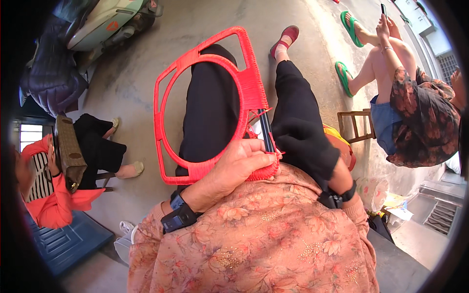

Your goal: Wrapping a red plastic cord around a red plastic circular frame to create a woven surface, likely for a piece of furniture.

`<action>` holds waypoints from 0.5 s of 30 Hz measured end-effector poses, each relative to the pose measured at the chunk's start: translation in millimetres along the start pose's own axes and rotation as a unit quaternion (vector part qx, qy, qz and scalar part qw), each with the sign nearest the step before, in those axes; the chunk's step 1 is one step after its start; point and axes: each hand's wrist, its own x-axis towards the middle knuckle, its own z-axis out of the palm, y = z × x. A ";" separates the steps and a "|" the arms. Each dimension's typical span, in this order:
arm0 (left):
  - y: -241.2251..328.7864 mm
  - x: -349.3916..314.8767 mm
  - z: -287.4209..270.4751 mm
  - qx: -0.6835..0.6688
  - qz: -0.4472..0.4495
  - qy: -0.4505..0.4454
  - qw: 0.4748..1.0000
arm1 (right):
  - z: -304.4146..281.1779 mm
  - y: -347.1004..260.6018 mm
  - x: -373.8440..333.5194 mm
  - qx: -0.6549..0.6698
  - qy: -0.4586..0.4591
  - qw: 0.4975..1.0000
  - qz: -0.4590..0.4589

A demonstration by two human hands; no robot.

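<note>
A square frame with a ring inside it [252, 90], mostly wrapped in red cord, lies tilted across my lap. My left hand [239, 161] is closed around its near right side, thumb and fingers pinching it. Just above those fingers, two bare dark bars [266, 131] of the frame show between wrapped stretches, with loose red strands beside them. My right hand [312, 144], seemingly in a black glove, is to the right of the frame by my thigh. Its fingers blend into my black trousers, so what they do is hidden.
A person in a coral jacket sits at left with a brown handbag [71, 151]. Another in green flip-flops [344, 78] sits at right beside a wooden stool [355, 124]. A scooter [105, 27] stands at the far left; a blue panel [71, 241] is at near left.
</note>
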 end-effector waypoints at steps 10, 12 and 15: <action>-1.4 -1.6 -1.0 -0.003 0.009 -0.010 1.000 | 34.5 47.3 77.8 -0.013 -0.121 0.992 -0.041; 0.2 -2.7 -1.9 -0.009 0.010 -0.010 1.000 | 32.6 27.7 66.6 0.040 -0.026 0.998 0.038; 7.4 -5.0 -1.4 -0.035 0.002 0.014 0.999 | 4.7 -10.9 26.5 -0.097 -0.019 0.995 -0.003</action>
